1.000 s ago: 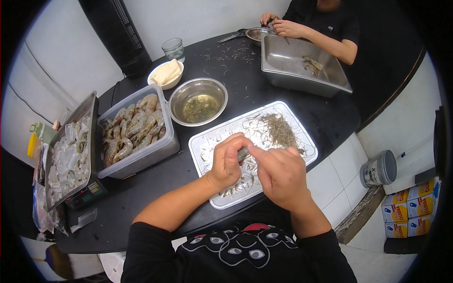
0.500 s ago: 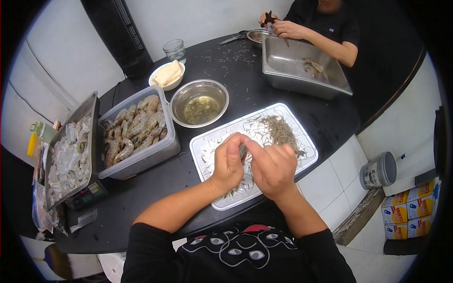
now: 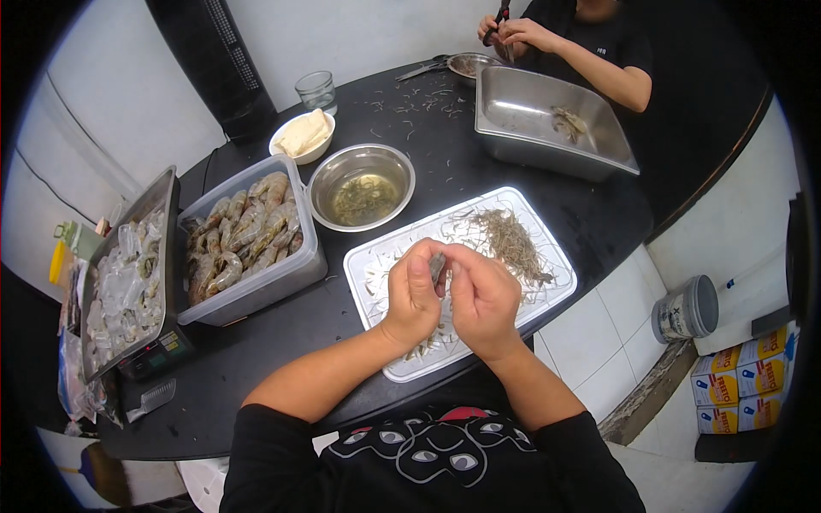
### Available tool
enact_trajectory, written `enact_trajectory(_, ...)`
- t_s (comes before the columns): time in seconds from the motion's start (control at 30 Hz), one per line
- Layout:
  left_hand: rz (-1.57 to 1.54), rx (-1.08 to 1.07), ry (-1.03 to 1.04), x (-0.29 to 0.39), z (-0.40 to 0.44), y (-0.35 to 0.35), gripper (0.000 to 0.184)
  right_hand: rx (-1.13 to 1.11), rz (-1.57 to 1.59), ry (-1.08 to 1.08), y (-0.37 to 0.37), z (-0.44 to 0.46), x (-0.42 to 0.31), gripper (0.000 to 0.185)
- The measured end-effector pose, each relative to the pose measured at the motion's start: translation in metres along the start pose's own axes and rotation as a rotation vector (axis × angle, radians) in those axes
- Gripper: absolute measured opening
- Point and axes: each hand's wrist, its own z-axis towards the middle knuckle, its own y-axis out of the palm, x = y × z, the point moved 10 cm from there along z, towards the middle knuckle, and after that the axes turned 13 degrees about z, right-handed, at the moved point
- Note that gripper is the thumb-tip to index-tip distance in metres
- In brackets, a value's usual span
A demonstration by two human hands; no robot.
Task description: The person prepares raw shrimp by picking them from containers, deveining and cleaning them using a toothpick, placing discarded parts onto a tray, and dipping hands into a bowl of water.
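Observation:
A greyish shrimp (image 3: 437,268), mostly hidden by fingers, is held between my two hands. My left hand (image 3: 414,292) is closed around it, thumb along its side. My right hand (image 3: 486,301) meets it from the other side, fingers curled and thumb raised against the shrimp. Both hands are above a white plastic tray (image 3: 562,272). Thin shrimp legs and feelers lie scattered there, with a larger heap of trimmings (image 3: 513,239) at the far right.
Left of the tray stand a steel bowl (image 3: 404,201) of cloudy liquid, a plastic tub of shrimp (image 3: 248,231) and a pan of ice (image 3: 128,282) on a scale. A steel pan (image 3: 556,158) sits far right. Across the table, a person's hands (image 3: 523,34) hold scissors.
My right hand has shifted slightly left and its fingers have curled in, exposing more of the shrimp. My left hand stays nearly in place. The other person's hands have risen.

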Motion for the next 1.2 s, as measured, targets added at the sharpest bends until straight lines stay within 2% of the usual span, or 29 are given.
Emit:
enact_trajectory(0.13,-0.064,-0.026,-0.023,-0.006,-0.001,0.002,0.062,0.054,0.368,0.3,0.004,-0.007,0.025,0.021)
enact_trajectory(0.43,-0.144,-0.051,-0.085,-0.007,-0.003,0.007,0.066,0.04,0.557,0.379,0.003,-0.003,0.022,0.02)
enact_trajectory(0.83,-0.164,-0.105,-0.088,-0.007,-0.003,0.011,0.067,0.039,0.448,0.401,-0.013,0.004,0.025,0.02)
enact_trajectory(1.2,-0.142,-0.104,-0.102,-0.009,-0.002,0.01,0.067,0.021,0.297,0.327,-0.035,0.031,0.021,0.019)
